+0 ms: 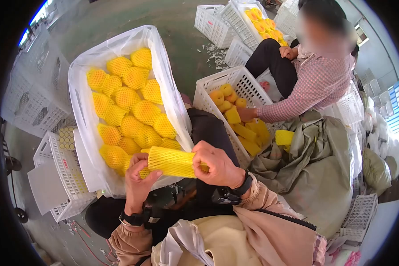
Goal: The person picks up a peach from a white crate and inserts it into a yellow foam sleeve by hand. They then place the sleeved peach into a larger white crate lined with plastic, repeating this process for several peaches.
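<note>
A yellow foam net sleeve [172, 162] is stretched out between my two hands, over the near edge of a lined white crate [85, 153]. My left hand [138, 177] has its fingers curled at the sleeve's left end. At the other end, my right hand [215, 164] grips the sleeve between thumb and fingers. The sleeve looks flattened, with no fruit visible in it. Beneath and beyond my hands, yellow net-wrapped fruits [127, 98] lie in rows inside the crate.
A co-worker [306, 80] sits at the right, one hand in a white crate [204, 95] of bare orange fruits [226, 95] and yellow sleeves [252, 133]. A grey-green tarp [310, 164] lies at the right. More white crates [64, 177] stand at the left and back.
</note>
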Action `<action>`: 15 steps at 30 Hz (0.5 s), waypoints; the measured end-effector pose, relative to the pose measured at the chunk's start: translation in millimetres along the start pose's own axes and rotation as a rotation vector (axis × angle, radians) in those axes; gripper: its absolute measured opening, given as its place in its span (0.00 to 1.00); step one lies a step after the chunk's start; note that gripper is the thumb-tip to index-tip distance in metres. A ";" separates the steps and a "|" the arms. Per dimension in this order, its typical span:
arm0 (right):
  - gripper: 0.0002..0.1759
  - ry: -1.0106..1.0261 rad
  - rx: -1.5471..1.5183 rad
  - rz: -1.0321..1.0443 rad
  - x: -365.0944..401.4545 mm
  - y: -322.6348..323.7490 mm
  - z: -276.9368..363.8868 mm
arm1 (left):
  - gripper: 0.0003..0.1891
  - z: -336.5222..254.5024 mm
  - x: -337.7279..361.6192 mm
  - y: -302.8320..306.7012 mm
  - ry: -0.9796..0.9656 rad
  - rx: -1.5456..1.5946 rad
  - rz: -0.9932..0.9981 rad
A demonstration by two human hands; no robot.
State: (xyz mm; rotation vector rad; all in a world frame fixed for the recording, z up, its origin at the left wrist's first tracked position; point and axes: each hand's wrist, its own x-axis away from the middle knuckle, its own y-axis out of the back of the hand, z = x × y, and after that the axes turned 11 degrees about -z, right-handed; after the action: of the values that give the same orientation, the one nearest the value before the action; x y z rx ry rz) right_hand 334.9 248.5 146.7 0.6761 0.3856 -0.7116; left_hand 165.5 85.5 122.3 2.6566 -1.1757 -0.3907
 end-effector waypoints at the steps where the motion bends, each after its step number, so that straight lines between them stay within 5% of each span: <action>1: 0.12 0.014 -0.038 0.026 0.8 -1.3 4.0 | 0.12 2.0 1.0 3.5 -0.010 0.001 0.007; 3: 0.12 0.025 -0.032 0.101 7.9 -4.7 8.9 | 0.08 6.5 4.1 6.9 0.176 0.219 0.098; 6: 0.22 -0.547 -1.486 0.163 11.6 -21.9 0.4 | 0.11 -6.3 13.8 9.1 0.397 0.625 0.209; 7: 0.22 -0.539 -1.488 0.160 10.3 -31.7 -1.3 | 0.11 -7.0 16.7 9.8 0.392 0.620 0.212; 9: 0.21 -0.637 -0.973 0.068 9.0 -49.5 0.8 | 0.12 -6.4 20.7 9.8 0.339 0.679 0.224; 10: 0.15 -0.702 -0.938 0.202 14.1 -52.5 7.7 | 0.12 -5.8 20.4 8.6 0.332 0.674 0.231; 15: 0.08 -0.694 -1.151 0.107 13.2 -66.9 15.4 | 0.10 2.7 19.8 12.3 0.352 0.594 0.128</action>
State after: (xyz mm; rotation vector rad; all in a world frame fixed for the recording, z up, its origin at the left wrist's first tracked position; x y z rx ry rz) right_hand 298.4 194.3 121.8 -0.6335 0.0634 -0.4681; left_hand 168.9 62.3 120.3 2.9110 -1.5021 0.5111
